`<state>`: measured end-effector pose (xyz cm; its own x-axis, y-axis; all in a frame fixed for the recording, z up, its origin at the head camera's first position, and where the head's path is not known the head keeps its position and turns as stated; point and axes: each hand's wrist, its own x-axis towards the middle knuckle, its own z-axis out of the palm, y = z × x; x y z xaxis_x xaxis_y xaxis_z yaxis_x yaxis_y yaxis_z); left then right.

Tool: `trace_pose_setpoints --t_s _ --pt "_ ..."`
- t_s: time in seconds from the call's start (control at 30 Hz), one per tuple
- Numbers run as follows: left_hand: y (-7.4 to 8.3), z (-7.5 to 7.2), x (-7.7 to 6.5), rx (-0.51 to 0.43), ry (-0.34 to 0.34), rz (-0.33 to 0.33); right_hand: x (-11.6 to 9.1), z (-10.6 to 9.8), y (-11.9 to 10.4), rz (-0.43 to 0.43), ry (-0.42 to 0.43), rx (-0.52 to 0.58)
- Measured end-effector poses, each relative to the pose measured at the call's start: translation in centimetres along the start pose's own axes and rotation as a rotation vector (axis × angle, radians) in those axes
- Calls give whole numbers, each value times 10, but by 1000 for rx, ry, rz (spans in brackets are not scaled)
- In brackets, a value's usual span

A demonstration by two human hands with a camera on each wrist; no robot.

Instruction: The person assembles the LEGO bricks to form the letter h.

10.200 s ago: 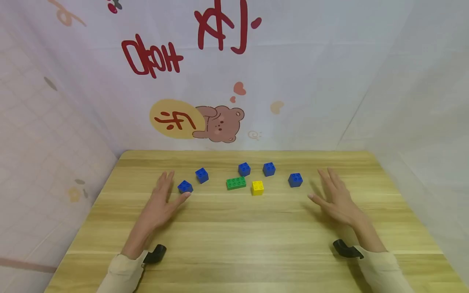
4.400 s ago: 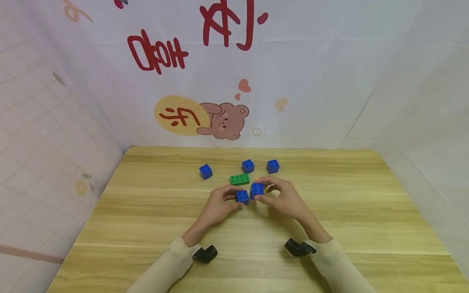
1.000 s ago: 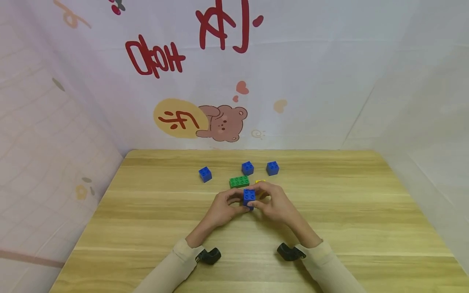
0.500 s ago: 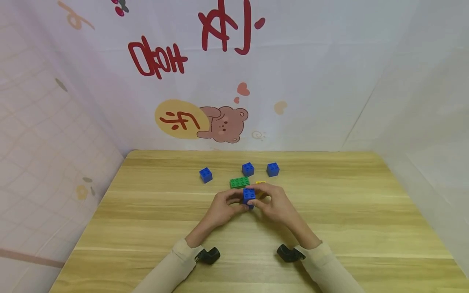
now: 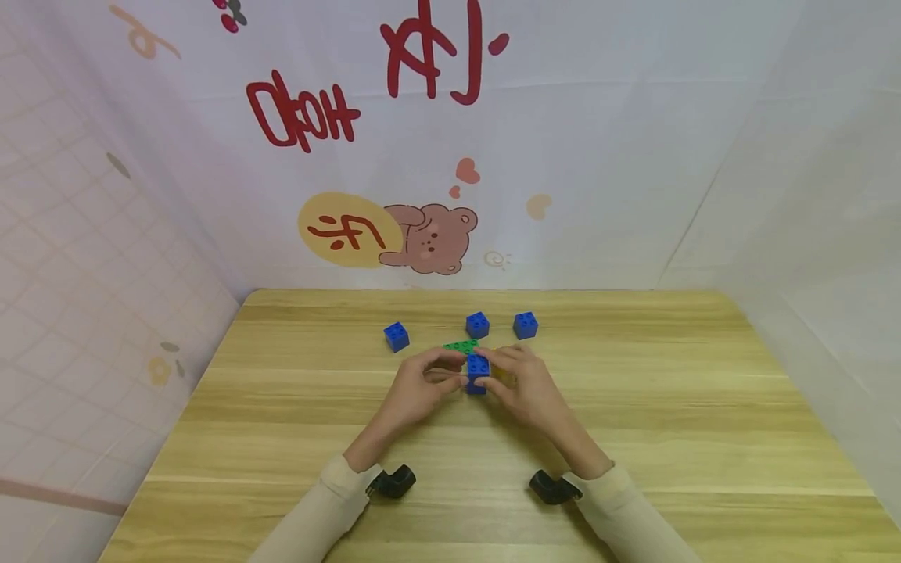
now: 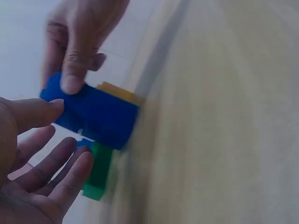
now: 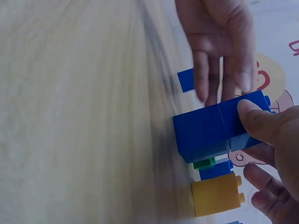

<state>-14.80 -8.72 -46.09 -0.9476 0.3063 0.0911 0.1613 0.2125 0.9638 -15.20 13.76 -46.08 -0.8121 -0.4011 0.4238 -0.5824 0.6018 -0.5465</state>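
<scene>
Two blue toy bricks form an upright stack [image 7: 201, 133] on the wooden table, one joined on top of the other. My right hand [image 5: 529, 391] pinches the upper brick between thumb and fingers. My left hand [image 5: 415, 391] is at the stack's left side, its fingers spread and loosely bent. In the left wrist view its thumb lies at the upper brick's edge, while the other fingers stand apart from the stack. Just behind are a flat green brick [image 6: 99, 172], partly covered in the head view, and a yellow brick [image 7: 216, 195], mostly hidden there by my right hand.
Farther back on the table [image 5: 450, 500] stand three single blue bricks: one at left [image 5: 396, 337], one in the middle [image 5: 477, 325] and another to its right [image 5: 525, 325]. A printed white cloth [image 5: 598, 156] hangs behind the table's back edge.
Both hands started open and apart, then each held a separate blue brick; these became stacked. Since half a second ago, the left fingers have come off the lower brick and the stack has shifted slightly back.
</scene>
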Motion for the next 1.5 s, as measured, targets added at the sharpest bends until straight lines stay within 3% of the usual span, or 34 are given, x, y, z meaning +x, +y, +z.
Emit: trace_pose_setpoints --t_s 0.17,0.37,0.6,0.8,0.93,1.03,1.2,1.33,1.5 --pt "9 -15 2 16 73 19 1 -1 0 29 6 -18" --pt "16 -37 4 7 182 47 1 -7 3 59 -50 -16" --pt "11 -63 8 27 343 86 1 -20 15 83 -60 78" --pt "2 -78 8 39 425 50 0 -26 27 161 -53 152" --pt "-6 -84 8 97 420 24 -2 -25 33 221 -67 209" --pt "-15 -87 8 129 392 -34 -4 -22 38 258 -87 256" --pt "-29 -90 8 112 340 -128 -7 -17 47 331 -140 333" --pt "-39 -91 11 65 314 -109 -8 -13 52 376 -169 369" --pt "-22 -85 11 8 292 -118 -9 -8 56 388 -163 409"
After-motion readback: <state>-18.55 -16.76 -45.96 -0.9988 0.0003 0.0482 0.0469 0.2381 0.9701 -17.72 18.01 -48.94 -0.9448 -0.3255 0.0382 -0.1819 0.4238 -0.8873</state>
